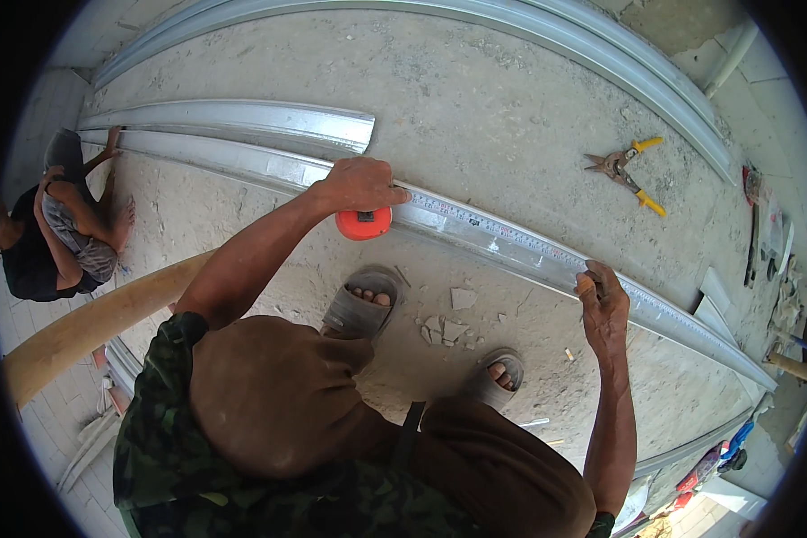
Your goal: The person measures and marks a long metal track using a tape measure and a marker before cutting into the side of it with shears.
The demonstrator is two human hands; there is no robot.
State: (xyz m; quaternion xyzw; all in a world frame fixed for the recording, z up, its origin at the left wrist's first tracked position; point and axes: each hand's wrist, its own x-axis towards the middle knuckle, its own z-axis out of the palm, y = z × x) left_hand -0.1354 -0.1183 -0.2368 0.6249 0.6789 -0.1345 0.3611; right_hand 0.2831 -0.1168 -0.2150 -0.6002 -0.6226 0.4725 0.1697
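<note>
A long silvery metal channel slants across the floor before me, from upper left to lower right. Along its far edge lies the pulled-out blade of a tape measure. My left hand is closed round the tape measure's red case, its fingertips at the channel's edge. Farther right, my right hand pinches the channel's edge where the blade runs, thumb and forefinger bent. The blade continues past that hand toward the channel's right end. My left palm hides part of the case.
A second metal channel lies beyond the first; more long profiles curve along the far side. Yellow-handled snips rest on the concrete. At left another person sits by the channels' ends. Broken chips lie between my sandals.
</note>
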